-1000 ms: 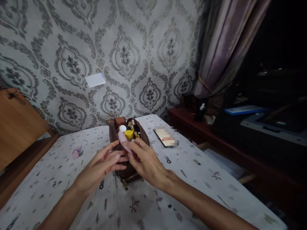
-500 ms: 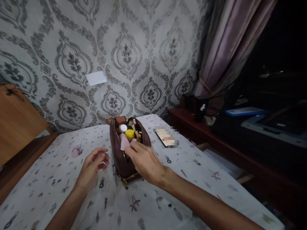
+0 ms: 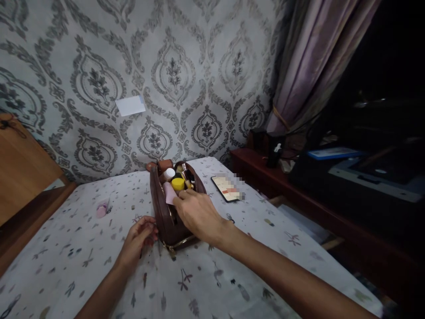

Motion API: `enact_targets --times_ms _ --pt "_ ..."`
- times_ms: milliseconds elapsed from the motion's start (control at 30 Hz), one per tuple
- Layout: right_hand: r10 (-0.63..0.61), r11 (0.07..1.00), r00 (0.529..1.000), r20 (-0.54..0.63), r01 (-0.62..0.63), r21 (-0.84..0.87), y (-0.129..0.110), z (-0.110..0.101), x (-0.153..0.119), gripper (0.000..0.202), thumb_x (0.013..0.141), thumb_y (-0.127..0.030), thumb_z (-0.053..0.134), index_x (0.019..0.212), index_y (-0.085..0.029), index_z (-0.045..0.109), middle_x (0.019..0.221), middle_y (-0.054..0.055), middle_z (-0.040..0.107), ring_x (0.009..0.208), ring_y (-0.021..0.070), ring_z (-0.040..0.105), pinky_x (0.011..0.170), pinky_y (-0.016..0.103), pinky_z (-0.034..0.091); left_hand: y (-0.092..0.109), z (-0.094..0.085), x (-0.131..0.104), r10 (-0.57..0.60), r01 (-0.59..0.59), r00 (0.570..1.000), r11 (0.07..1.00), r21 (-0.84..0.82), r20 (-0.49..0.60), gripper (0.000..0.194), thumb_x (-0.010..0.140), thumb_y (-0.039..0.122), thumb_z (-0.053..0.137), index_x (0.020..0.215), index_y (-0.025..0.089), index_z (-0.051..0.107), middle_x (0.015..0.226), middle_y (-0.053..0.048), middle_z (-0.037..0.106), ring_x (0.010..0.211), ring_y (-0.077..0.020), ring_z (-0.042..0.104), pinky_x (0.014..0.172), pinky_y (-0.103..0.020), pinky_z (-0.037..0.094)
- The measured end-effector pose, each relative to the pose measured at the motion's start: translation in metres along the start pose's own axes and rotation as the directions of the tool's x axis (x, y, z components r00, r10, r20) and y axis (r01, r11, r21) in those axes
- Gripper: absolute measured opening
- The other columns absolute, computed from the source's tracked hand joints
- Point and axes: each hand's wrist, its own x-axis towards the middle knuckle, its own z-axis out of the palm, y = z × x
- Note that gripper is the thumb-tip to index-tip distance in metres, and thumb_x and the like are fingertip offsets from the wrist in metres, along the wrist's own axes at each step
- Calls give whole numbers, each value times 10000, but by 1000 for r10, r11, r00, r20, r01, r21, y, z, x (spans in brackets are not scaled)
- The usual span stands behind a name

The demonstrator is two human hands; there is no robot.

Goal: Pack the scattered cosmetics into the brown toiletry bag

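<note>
A dark brown bag [image 3: 160,217] stands unzipped on the patterned cloth. Inside it show a white-capped container [image 3: 169,173], a yellow-lidded jar [image 3: 178,184], a pink item [image 3: 170,193] and several small cosmetics-like things. My right hand [image 3: 198,215] reaches over the bag's right side, its fingers pinched at the lower end of the pink item; the fingertips are partly hidden. Beside the bag's left side is my left hand [image 3: 141,237], with curled fingers somewhat apart and nothing visible in them.
A phone [image 3: 227,188] lies right of the bag. A small pink-and-clear item [image 3: 102,208] is on the cloth [image 3: 109,239] at the left. Farther right stands a dark red table [image 3: 245,155] holding dark objects. The patterned wall [image 3: 189,88] rises behind.
My left hand has moved down and right, closer to the bag's side. My right hand stays at the pink item, which now tilts a little differently. The view has shifted slightly.
</note>
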Motion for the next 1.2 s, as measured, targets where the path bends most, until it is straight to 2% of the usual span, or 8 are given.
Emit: enact_targets --times_ms 167,333,433,533,667,867,1100,1200 --pt "63 996 998 12 -64 60 0 -6 2 153 921 -291 585 940 -158 658 926 107 715 902 262 650 667 322 458 -3 0 0 -10 10 1000 1000 -20 22 420 678 508 781 872 178 608 709 15 620 595 -120 562 519 -210 398" --pt "140 989 990 -34 -137 60 -3 -2 1 196 941 -189 503 1117 -164 585 897 107 724 873 258 656 655 315 428 -6 -2 2 -35 37 999 999 -39 39 431 658 505 801 858 175 611 703 16 623 585 -114 560 512 -206 397" --pt "131 989 988 -82 -125 79 -3 0 0 210 973 -218 447 1135 -167 570 857 87 721 821 233 651 624 292 381 -5 -2 2 -37 39 998 998 -44 49 421 666 500 799 858 175 612 692 20 620 579 -112 558 508 -206 391" --pt "106 992 989 -100 -98 79 -1 -1 -1 210 990 -241 425 1078 -172 602 812 75 711 770 209 639 600 281 336 -4 -2 2 -37 39 998 998 -52 54 396 679 484 793 850 172 618 692 16 618 576 -110 559 512 -207 390" --pt "148 983 988 -53 -141 116 1 -4 3 300 1005 -259 411 868 -175 664 763 64 693 696 180 623 588 275 311 -5 -4 2 -35 38 997 998 -52 71 391 677 479 795 837 168 621 691 11 616 575 -108 557 506 -205 385" --pt "167 966 986 22 -168 194 3 -1 11 322 960 -237 494 700 -162 668 774 62 695 775 176 634 628 261 339 -6 -6 2 -26 32 995 998 -56 96 368 703 470 775 847 168 622 704 7 619 579 -110 559 512 -205 388" --pt "251 912 966 -65 -214 350 13 0 8 181 916 -231 547 768 -173 634 724 20 665 658 149 582 597 247 323 -5 -6 1 -34 41 994 997 -69 102 344 698 452 775 831 168 633 698 7 617 573 -111 552 507 -206 381" --pt "219 898 963 -158 -135 420 18 1 6 140 925 -183 517 907 -172 655 818 31 685 726 154 603 648 241 379 -6 -7 2 -44 51 993 997 -59 106 351 703 461 772 844 169 636 704 9 617 574 -109 553 511 -205 383"
